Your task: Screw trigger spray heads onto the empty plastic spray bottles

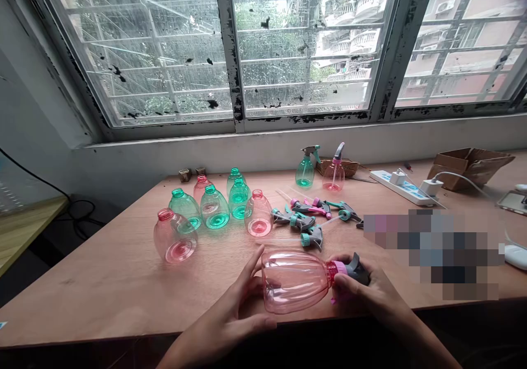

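Note:
A clear pink spray bottle point(294, 281) lies sideways above the table's front edge, its base to the left. My left hand point(230, 303) cups that base, thumb below and fingers curled around the far side. At the neck, my right hand point(366, 289) grips the pink collar and grey spray head point(357, 270), its fingers closed. The spray head sits on the bottle's mouth; how tightly I cannot tell. Just beyond are loose grey and green trigger spray heads point(312, 238) with thin tubes, some with pink parts.
Several open pink bottles point(258, 215) and green bottles point(214, 210) stand left of centre. A green spray bottle point(305, 170) and a pink one point(334, 174) with heads stand near the wall. A power strip point(405, 188) and cardboard box point(465, 168) lie right; a blurred patch hides part there.

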A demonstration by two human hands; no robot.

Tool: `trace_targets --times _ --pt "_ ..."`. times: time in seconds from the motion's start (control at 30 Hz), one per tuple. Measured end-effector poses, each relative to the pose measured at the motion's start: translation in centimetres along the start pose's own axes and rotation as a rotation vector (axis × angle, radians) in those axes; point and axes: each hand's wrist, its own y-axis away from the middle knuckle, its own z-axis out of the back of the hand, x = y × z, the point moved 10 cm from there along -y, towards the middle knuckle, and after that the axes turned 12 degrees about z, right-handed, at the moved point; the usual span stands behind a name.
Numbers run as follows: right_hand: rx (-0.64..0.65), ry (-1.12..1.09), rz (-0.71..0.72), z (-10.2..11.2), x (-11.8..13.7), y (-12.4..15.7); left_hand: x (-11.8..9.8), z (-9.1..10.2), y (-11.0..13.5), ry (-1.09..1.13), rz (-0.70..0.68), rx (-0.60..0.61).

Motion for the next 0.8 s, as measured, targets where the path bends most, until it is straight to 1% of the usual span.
trace_targets --times 0.17,0.4,0.5,0.67,0.8 --pt "-0.003 0.005 -0.002 0.0 -0.02 0.04 0.08 0.03 -0.07 0.023 0.032 -0.003" --pt "0.001 0.023 0.029 0.05 0.37 -0.06 0.09 0.17 0.08 0.01 -0.01 -0.011" --pt "0.001 0.02 0.027 0.04 0.3 -0.07 0.17 0.39 0.11 -0.009 0.015 -0.04" --pt "-0.004 0.026 0.022 0.1 0.13 -0.1 0.1 0.12 0.09 0.014 0.045 -0.027" --pt "-0.007 0.032 0.033 0.17 0.23 -0.16 0.54 0.44 0.1 0.006 0.047 -0.054"
